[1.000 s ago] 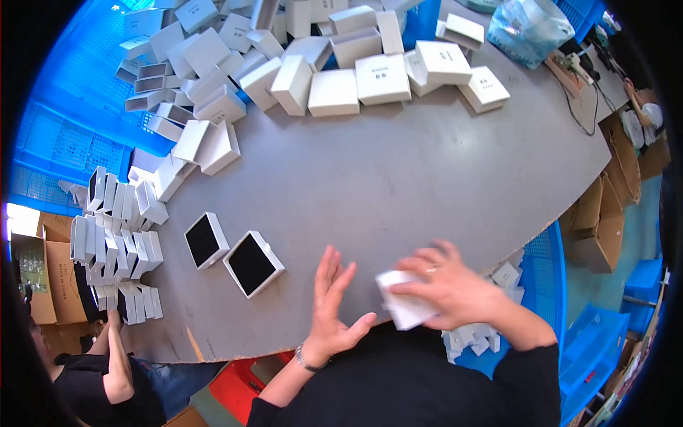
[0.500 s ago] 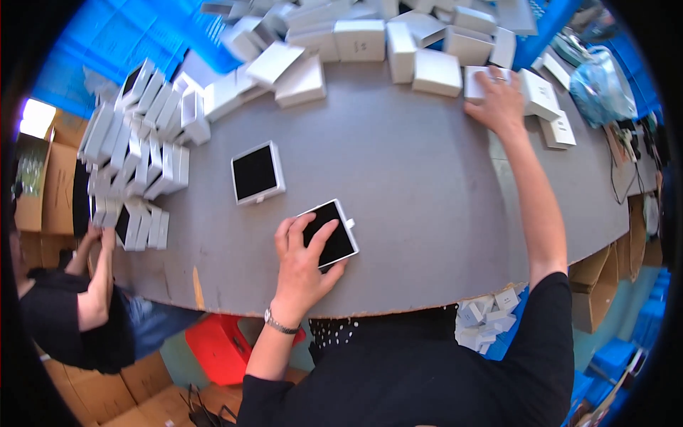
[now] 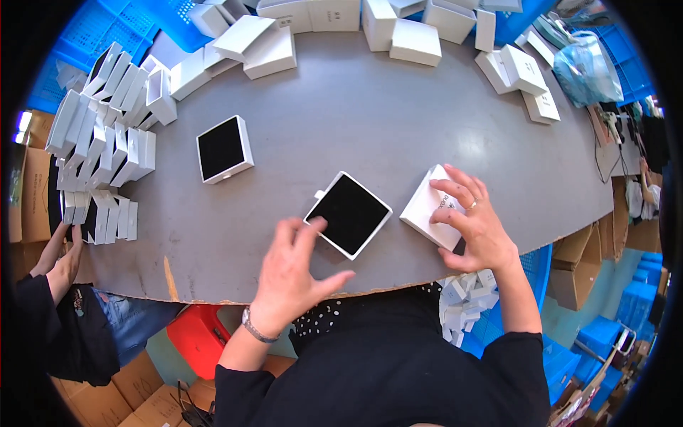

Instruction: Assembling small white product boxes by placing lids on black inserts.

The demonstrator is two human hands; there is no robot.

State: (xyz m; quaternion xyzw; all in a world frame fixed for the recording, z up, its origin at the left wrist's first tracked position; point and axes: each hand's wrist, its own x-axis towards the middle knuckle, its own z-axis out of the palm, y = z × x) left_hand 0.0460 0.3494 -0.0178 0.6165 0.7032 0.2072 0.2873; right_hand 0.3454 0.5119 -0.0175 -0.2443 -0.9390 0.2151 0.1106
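Note:
On the grey table (image 3: 370, 121), a white box tray with a black insert (image 3: 348, 213) lies in front of me. My left hand (image 3: 295, 274) hovers at its near left corner, fingers spread, fingertips touching or just above its edge. My right hand (image 3: 473, 224) rests on a white box sleeve (image 3: 429, 208) just right of the tray, fingers curled over its top. A second black-lined tray (image 3: 223, 149) lies farther back to the left, untouched.
Rows of upright white boxes (image 3: 107, 149) stand along the left edge, and loose white boxes (image 3: 398, 28) crowd the far edge. A plastic bag (image 3: 587, 67) sits at far right. Another person's hands (image 3: 60, 256) are at the lower left. Blue crates and cardboard boxes surround the table.
My right hand came back from the far pile with a white sleeve and set it beside the tray. My left hand slid off the tray's top to its near left corner.

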